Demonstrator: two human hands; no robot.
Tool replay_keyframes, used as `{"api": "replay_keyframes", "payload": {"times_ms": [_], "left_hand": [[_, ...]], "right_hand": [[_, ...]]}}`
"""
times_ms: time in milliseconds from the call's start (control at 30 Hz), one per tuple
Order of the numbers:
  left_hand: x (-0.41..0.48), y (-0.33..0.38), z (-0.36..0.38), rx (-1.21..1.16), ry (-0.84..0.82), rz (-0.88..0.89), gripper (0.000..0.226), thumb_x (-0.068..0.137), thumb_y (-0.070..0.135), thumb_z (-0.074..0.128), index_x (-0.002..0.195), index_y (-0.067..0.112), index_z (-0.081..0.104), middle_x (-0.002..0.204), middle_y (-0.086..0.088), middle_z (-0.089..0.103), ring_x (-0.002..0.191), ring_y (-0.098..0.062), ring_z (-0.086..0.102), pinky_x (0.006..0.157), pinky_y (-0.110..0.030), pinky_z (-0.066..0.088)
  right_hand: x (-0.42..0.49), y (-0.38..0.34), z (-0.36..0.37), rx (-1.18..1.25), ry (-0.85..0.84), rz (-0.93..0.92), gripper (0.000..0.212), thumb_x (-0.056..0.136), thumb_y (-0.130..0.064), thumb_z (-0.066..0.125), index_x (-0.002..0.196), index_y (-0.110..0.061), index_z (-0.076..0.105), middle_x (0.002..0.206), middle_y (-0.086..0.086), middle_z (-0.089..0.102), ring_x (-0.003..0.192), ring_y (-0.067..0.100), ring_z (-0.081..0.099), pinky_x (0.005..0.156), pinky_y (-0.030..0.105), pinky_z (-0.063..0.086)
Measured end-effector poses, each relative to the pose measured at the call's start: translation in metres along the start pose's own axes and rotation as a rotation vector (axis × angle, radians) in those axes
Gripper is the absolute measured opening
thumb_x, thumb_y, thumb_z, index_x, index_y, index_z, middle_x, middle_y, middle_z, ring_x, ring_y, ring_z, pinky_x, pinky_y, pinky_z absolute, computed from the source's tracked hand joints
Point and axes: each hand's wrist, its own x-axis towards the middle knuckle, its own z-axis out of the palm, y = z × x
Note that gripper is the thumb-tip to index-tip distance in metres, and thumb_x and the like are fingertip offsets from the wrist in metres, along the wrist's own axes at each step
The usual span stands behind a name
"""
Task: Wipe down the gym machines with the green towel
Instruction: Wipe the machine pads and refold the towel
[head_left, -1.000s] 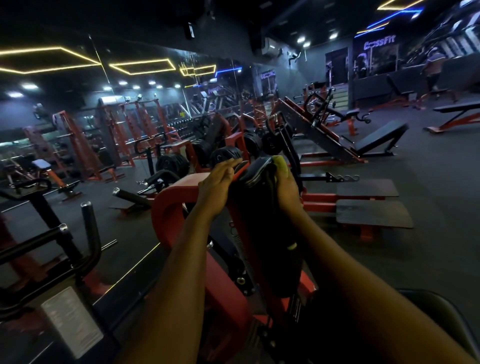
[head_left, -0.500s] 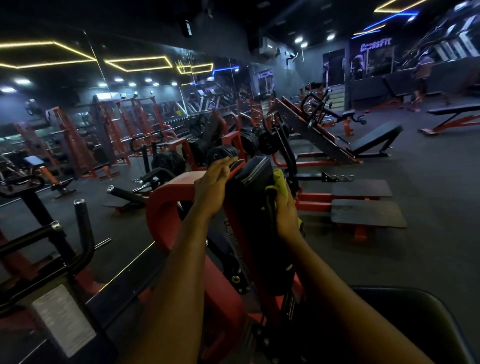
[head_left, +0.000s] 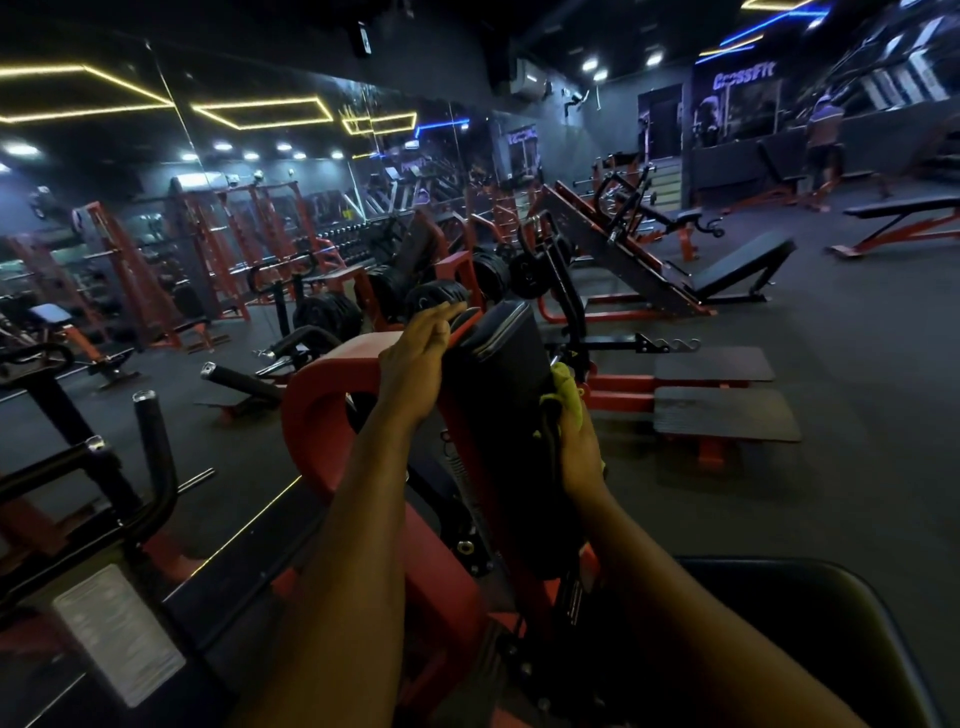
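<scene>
Lower down black pad (head_left: 498, 374), right hand (head_left: 582, 457) round green towel (head_left: 563, 387); left hand (head_left: 415, 358) flat, red frame (head_left: 322, 395) beside.

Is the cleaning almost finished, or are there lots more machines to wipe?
Not nearly. Nothing shows as finished; wiped and unwiped look alike here. Right now the right hand holds the green towel against the side of the black pad, while the left hand rests at its top edge. Left: the leg press, bench and racks beyond.

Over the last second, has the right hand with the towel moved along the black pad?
Yes. The right hand and green towel slid down the right edge of the black pad, away from its top.
</scene>
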Motion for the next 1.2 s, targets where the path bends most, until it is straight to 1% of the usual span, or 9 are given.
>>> {"api": "replay_keyframes", "payload": {"times_ms": [133,300,433,533,733,833,967,1033,1200], "left_hand": [[-0.003,0.002,0.0,0.012,-0.002,0.0,0.034,0.109,0.033,0.037,0.133,0.043,0.059,0.145,0.02,0.051,0.13,0.001,0.043,0.119,-0.04,0.029],[-0.002,-0.001,0.001,0.001,0.002,0.014,0.035,0.109,0.033,0.037,0.136,0.039,0.059,0.144,0.02,0.051,0.128,0.004,0.043,0.116,-0.032,0.031],[0.0,-0.003,0.001,0.012,0.003,0.025,0.036,0.109,0.032,0.036,0.136,0.039,0.058,0.145,0.018,0.051,0.13,0.003,0.042,0.118,-0.036,0.031],[-0.001,0.0,0.001,0.012,0.002,0.02,0.036,0.109,0.034,0.035,0.135,0.041,0.059,0.146,0.019,0.051,0.133,0.0,0.042,0.119,-0.04,0.03],[-0.005,0.004,0.0,0.015,-0.015,0.016,0.037,0.11,0.033,0.035,0.138,0.037,0.058,0.147,0.018,0.05,0.13,0.003,0.041,0.117,-0.034,0.031],[-0.004,0.002,0.001,-0.02,-0.006,0.002,0.036,0.11,0.033,0.035,0.137,0.038,0.059,0.145,0.019,0.05,0.128,0.004,0.042,0.11,-0.024,0.03],[-0.004,0.001,0.002,-0.026,-0.009,0.002,0.036,0.11,0.033,0.035,0.137,0.038,0.058,0.144,0.02,0.05,0.126,0.007,0.042,0.106,-0.018,0.03],[-0.003,-0.001,0.002,-0.024,-0.01,0.005,0.036,0.11,0.034,0.035,0.137,0.039,0.058,0.145,0.02,0.05,0.128,0.006,0.043,0.111,-0.025,0.032],[-0.003,-0.002,-0.002,0.004,-0.04,-0.005,0.035,0.109,0.04,0.035,0.135,0.044,0.057,0.147,0.02,0.048,0.137,-0.005,0.042,0.119,-0.042,0.03]], "right_hand": [[-0.013,-0.009,0.001,0.043,0.044,0.125,0.044,0.097,-0.072,0.045,0.127,-0.046,0.064,0.114,-0.014,0.072,0.106,0.004,0.07,0.099,0.041,0.055],[-0.069,0.021,0.0,-0.123,0.1,-0.195,0.047,0.108,-0.039,0.044,0.155,-0.034,0.04,0.159,-0.019,0.039,0.146,0.002,0.036,0.123,0.039,0.031],[-0.043,0.021,-0.003,-0.093,0.148,-0.034,0.04,0.102,-0.065,0.042,0.14,-0.056,0.051,0.135,-0.037,0.056,0.124,-0.004,0.057,0.105,0.044,0.05],[-0.011,0.021,-0.012,-0.025,0.033,0.115,0.036,0.1,-0.067,0.04,0.119,-0.05,0.066,0.111,-0.022,0.072,0.104,0.002,0.069,0.101,0.046,0.051],[-0.037,0.02,-0.009,0.041,0.147,0.187,0.051,0.089,-0.081,0.048,0.12,-0.047,0.068,0.112,-0.008,0.074,0.105,0.014,0.072,0.097,0.05,0.056],[-0.069,0.04,-0.009,-0.013,0.181,0.043,0.051,0.093,-0.076,0.048,0.139,-0.055,0.052,0.139,-0.013,0.061,0.129,0.015,0.059,0.105,0.054,0.05],[-0.054,0.041,-0.018,0.029,0.141,0.107,0.038,0.105,-0.056,0.041,0.141,-0.049,0.052,0.111,-0.039,0.064,0.107,-0.007,0.064,0.085,0.029,0.058],[-0.038,0.039,-0.026,0.13,0.112,0.16,0.033,0.108,-0.045,0.041,0.133,-0.037,0.061,0.106,-0.034,0.069,0.106,-0.007,0.065,0.084,0.019,0.054],[-0.017,0.053,-0.034,0.031,0.14,0.3,0.038,0.092,-0.068,0.051,0.112,-0.044,0.073,0.116,-0.008,0.073,0.113,0.017,0.067,0.108,0.049,0.048]]}}
